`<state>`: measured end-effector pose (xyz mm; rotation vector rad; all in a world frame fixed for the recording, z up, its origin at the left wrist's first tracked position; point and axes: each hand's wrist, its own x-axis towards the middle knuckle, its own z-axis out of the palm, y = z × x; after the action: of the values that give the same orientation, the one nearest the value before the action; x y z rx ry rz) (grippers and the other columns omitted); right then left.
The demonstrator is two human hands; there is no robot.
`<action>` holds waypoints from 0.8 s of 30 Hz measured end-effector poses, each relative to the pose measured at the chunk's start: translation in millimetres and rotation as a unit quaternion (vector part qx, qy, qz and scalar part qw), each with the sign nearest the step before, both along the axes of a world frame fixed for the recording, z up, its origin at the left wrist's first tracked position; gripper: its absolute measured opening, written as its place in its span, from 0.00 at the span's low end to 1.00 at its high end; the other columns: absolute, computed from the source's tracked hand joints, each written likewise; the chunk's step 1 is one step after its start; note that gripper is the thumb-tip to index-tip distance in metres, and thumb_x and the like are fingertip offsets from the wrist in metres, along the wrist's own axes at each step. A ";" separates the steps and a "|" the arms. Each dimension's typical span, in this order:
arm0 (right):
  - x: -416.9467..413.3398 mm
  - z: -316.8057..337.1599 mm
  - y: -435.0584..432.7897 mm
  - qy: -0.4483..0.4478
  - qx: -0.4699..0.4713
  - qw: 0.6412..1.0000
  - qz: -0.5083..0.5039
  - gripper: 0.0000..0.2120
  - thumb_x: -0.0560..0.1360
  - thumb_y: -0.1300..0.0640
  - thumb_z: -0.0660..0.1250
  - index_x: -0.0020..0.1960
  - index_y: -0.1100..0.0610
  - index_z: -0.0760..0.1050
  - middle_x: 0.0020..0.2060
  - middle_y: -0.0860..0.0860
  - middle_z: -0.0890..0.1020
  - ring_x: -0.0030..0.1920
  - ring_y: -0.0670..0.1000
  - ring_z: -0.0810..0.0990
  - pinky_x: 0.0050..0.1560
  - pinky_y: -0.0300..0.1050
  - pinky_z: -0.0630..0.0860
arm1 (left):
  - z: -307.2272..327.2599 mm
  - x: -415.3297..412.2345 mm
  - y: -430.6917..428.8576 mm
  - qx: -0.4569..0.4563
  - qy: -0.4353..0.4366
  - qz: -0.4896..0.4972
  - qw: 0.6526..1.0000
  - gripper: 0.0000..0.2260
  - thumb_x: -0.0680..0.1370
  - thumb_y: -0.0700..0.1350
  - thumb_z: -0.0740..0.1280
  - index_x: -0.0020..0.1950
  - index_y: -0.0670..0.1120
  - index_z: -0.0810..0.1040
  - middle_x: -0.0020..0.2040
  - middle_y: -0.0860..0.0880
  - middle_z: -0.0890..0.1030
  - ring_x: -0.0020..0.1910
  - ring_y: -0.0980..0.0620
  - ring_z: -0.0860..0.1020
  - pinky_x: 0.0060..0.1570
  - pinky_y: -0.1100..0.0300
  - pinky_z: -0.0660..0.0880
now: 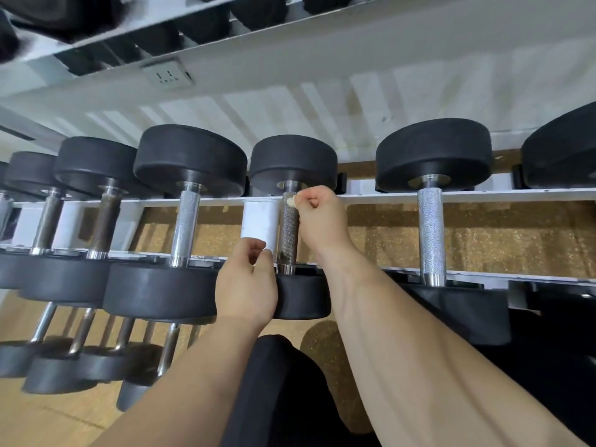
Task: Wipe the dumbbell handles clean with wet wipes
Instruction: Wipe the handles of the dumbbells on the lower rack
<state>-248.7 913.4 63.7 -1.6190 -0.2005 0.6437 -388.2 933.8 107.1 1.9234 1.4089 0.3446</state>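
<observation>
A row of black dumbbells lies across a white rack. The middle dumbbell has a dark, grimy knurled handle. My right hand pinches a small crumpled wet wipe against the top of that handle, just below the far weight head. My left hand grips the near black weight head of the same dumbbell, thumb and fingers curled over its edge. The wipe is mostly hidden in my fingers.
Neighbouring dumbbells with bright handles lie left and right. More dumbbells sit on a lower tier at bottom left. A white wall with a socket stands behind. Cork-coloured floor shows through the rack.
</observation>
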 end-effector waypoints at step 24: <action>0.7 5.9 0.0 -0.046 -0.086 0.995 0.031 0.13 0.75 0.51 0.70 0.36 0.55 0.74 0.37 0.53 0.80 0.42 0.56 0.78 0.41 0.47 0.74 | 4.1 3.2 -6.0 0.014 0.017 0.008 1.000 0.08 0.79 0.52 0.65 0.42 0.52 0.78 0.41 0.54 0.82 0.46 0.50 0.79 0.53 0.50 0.76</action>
<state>-248.0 913.3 69.6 -1.8171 -0.2695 0.6479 -385.0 927.8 111.3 1.9492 1.4493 0.3414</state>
